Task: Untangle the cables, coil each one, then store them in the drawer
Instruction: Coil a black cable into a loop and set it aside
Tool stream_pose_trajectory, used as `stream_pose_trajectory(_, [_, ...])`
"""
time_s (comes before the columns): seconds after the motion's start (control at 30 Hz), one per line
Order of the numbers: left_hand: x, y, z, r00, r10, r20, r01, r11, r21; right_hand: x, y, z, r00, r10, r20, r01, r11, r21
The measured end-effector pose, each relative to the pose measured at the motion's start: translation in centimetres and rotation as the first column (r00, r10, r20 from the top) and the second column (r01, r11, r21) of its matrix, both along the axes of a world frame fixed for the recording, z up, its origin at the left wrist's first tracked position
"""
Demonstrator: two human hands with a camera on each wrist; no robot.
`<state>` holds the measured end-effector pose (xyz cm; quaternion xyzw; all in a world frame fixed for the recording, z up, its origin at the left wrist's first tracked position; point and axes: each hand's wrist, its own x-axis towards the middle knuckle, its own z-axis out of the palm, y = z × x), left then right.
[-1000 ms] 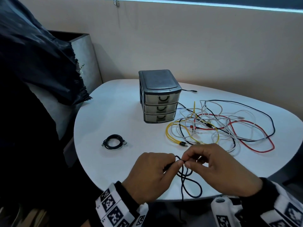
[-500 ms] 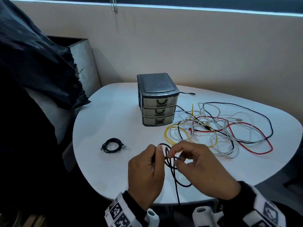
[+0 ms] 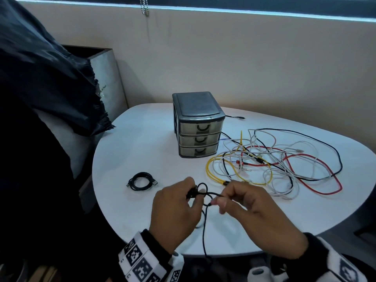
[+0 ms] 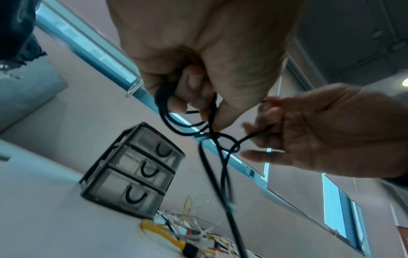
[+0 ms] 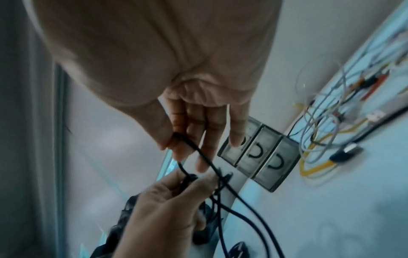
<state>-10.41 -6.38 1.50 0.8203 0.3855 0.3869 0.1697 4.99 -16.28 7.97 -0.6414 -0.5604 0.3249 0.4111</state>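
Both hands work a thin black cable above the table's near edge. My left hand grips small loops of the black cable in curled fingers. My right hand pinches a strand of the black cable between thumb and forefinger, drawn to the right. The rest of that cable hangs down past the table edge. A coiled black cable lies on the table to the left. A tangle of yellow, red, white and black cables lies at the right. The grey three-drawer unit stands behind, all drawers closed.
The white rounded table has bare surface between the coil and the drawer unit. A dark fabric mass and a grey box stand at the left. A beige wall runs behind the table.
The hands have drawn apart; my right hand now pulls a strand rightwards from the loops held in my left. The large loop that lay below the hands is gone.
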Motion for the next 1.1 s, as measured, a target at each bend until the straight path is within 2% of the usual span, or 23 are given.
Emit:
stream_pose_trajectory(0.07, [-0.1,1.0,0.6,0.999,0.045,-0.008,-0.044,0.998,0.048,-0.1,-0.5,1.4,0.991,0.056,-0.122,-0.057,0.998,-0.011])
stream_pose_trajectory(0.1, [-0.2,1.6,0.8,0.999,0.051,-0.005,-0.050,0.997,0.066,0.1,-0.7,2.1,0.989,0.077,-0.126,-0.083,0.996,-0.044])
stream_pose_trajectory(0.17, [-0.7,2.5,0.9,0.999,0.052,-0.010,-0.051,0.993,0.102,1.0,-0.9,3.0,0.996,0.084,-0.018,-0.086,0.985,-0.151])
stream_pose_trajectory(0.2, [-0.9,2.8,0.8,0.998,0.055,-0.017,-0.052,0.992,0.111,1.6,-1.0,3.3,0.995,0.051,0.085,-0.036,0.984,-0.173])
stream_pose_trajectory(0.27, [-1.3,3.3,0.6,0.997,0.072,-0.026,-0.068,0.991,0.112,2.6,-0.8,3.3,0.939,-0.126,0.321,0.150,0.987,-0.052])
stream_pose_trajectory(0.3, [-1.5,3.4,0.4,0.996,0.084,-0.026,-0.081,0.992,0.102,3.1,-0.7,3.1,0.892,-0.254,0.373,0.247,0.967,0.066])
stream_pose_trajectory(0.33, [-1.8,3.5,0.1,0.995,0.098,-0.024,-0.095,0.992,0.083,3.3,-0.6,3.0,0.852,-0.386,0.354,0.338,0.922,0.192])
stream_pose_trajectory(0.4, [-2.8,4.0,-0.7,0.989,0.142,-0.034,-0.140,0.989,0.036,4.2,-0.5,2.8,0.797,-0.583,0.158,0.504,0.786,0.358])
stream_pose_trajectory(0.43, [-3.6,4.4,-0.9,0.983,0.180,-0.040,-0.181,0.984,-0.002,4.8,-0.5,2.9,0.782,-0.624,0.009,0.573,0.723,0.386])
stream_pose_trajectory(0.5, [-5.3,5.2,-0.8,0.960,0.277,-0.037,-0.279,0.957,-0.078,6.0,-0.7,3.6,0.739,-0.620,-0.263,0.672,0.661,0.334])
stream_pose_trajectory(0.53, [-6.0,5.7,-0.5,0.946,0.324,-0.027,-0.325,0.941,-0.092,6.6,-0.9,3.9,0.720,-0.616,-0.320,0.693,0.660,0.288])
stream_pose_trajectory(0.6, [-7.0,6.4,0.8,0.915,0.403,0.019,-0.398,0.911,-0.108,7.9,-1.0,4.0,0.737,-0.623,-0.263,0.676,0.693,0.251])
stream_pose_trajectory(0.7, [-7.2,6.9,2.6,0.908,0.414,0.070,-0.398,0.902,-0.168,9.2,-0.6,2.8,0.807,-0.590,0.010,0.573,0.787,0.227])
stream_pose_trajectory(0.77, [-6.6,6.3,3.5,0.950,0.311,0.024,-0.299,0.930,-0.215,8.9,-0.3,1.6,0.849,-0.478,0.223,0.472,0.878,0.085])
stream_pose_trajectory(0.87, [-4.2,3.6,4.5,0.997,0.075,0.028,-0.065,0.962,-0.264,5.8,-0.5,0.3,0.942,-0.140,0.306,0.177,0.979,-0.098])
stream_pose_trajectory(0.93, [-2.3,1.6,5.0,0.997,-0.066,0.047,0.076,0.955,-0.288,2.8,-0.6,0.0,0.961,0.095,0.258,-0.055,0.986,-0.160])
stream_pose_trajectory(0.97, [-1.6,0.8,5.2,0.990,-0.125,0.064,0.139,0.940,-0.312,1.4,-0.4,0.0,0.975,0.161,0.155,-0.133,0.975,-0.177])
stream_pose_trajectory(1.0, [-1.1,0.4,5.2,0.982,-0.169,0.087,0.189,0.920,-0.342,0.2,-0.2,0.3,0.986,0.167,0.009,-0.163,0.974,-0.155])
stream_pose_trajectory(1.07, [-1.1,0.2,5.5,0.968,-0.210,0.141,0.249,0.882,-0.400,-0.7,0.2,1.2,0.980,0.039,-0.195,-0.053,0.996,-0.071])
stream_pose_trajectory(1.1, [-1.5,0.4,5.5,0.963,-0.223,0.149,0.265,0.870,-0.416,-0.4,0.3,1.8,0.975,-0.043,-0.220,0.042,0.999,-0.010])
